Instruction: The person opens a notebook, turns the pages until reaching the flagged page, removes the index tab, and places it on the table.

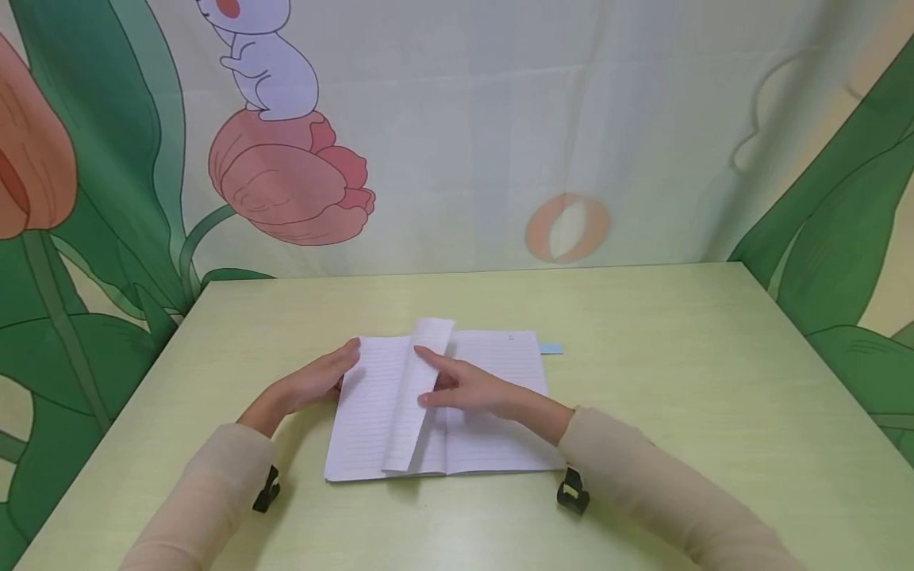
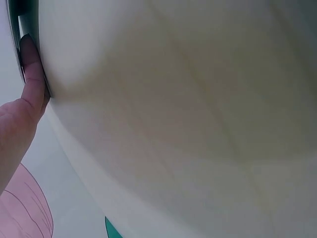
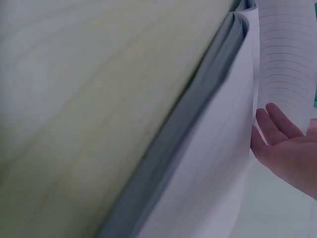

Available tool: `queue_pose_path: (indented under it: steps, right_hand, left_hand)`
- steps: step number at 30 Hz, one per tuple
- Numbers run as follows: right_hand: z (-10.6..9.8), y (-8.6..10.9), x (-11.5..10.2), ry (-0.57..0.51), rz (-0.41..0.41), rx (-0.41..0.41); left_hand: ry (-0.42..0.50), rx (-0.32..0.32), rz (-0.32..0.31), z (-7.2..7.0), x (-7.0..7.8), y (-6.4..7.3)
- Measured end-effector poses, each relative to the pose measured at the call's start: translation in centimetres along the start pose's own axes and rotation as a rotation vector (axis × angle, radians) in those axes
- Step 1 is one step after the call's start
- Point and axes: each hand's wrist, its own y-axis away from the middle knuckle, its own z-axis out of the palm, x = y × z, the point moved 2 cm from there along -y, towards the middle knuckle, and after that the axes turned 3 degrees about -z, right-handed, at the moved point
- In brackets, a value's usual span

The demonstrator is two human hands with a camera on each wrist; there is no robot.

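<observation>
An open lined notebook (image 1: 500, 444) lies on the table, and one loose page (image 1: 416, 396) stands curled up over its left half. My right hand (image 1: 471, 387) reaches across from the right, index finger and thumb spread against that page. The right wrist view shows the fingertips of this hand (image 3: 290, 141) at the lined sheet (image 3: 287, 59), beside the thick stack of page edges. My left hand (image 1: 317, 381) rests at the notebook's upper left edge. In the left wrist view, one straight finger (image 2: 32, 69) lies along that edge; the other fingers are mostly hidden.
The pale wood-patterned table (image 1: 678, 341) extends around the notebook. A light blue tab (image 1: 551, 349) sticks out past the right edge. Black wrist devices (image 1: 266, 490) hang below both sleeves. Behind the table hangs a curtain (image 1: 457, 159) printed with flowers and leaves.
</observation>
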Motion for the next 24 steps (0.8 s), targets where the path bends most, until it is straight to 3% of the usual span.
queue_pose_path:
  steps: [6, 11, 19, 24]
  right_hand:
    - [1.1, 0.3, 0.0, 0.036, -0.023, -0.143]
    - [1.2, 0.4, 0.1, 0.117, -0.025, -0.179]
    - [0.2, 0.7, -0.1, 0.161, -0.098, -0.058]
    - [-1.2, 1.4, 0.0, 0.221, -0.163, 0.02]
  left_hand:
    - [0.055, -0.007, -0.015, 0.0, 0.2, -0.1]
    - [0.021, 0.025, -0.036, 0.0, 0.1, 0.0]
    - [-0.101, 0.029, 0.064, 0.0, 0.1, 0.0]
    - [-0.103, 0.029, 0.063, 0.0, 0.0, -0.1]
